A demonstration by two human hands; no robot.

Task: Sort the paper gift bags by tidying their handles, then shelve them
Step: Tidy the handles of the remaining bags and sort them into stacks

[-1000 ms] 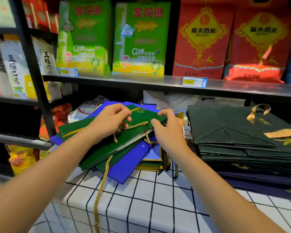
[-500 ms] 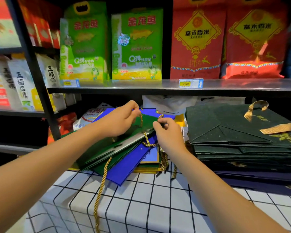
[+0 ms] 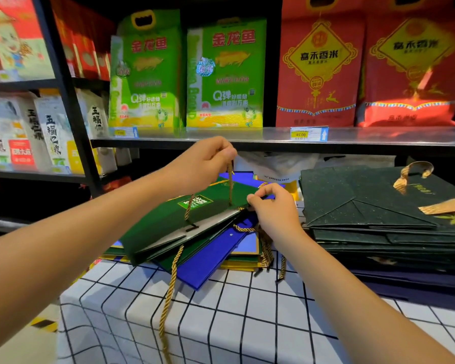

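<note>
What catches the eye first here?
Two bare arms reach in: the left hand pulls a gold cord handle up from a green gift bag, the right hand pinching its edge. Behind stand bright green rice bags.

You get bright, even shop light; the steel shelf (image 3: 378, 137) shows glare, packages look soft, and edges bow outward.

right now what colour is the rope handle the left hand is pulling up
Gold: the twisted rope handle pinched by the left hand shows best in the head view.
</note>
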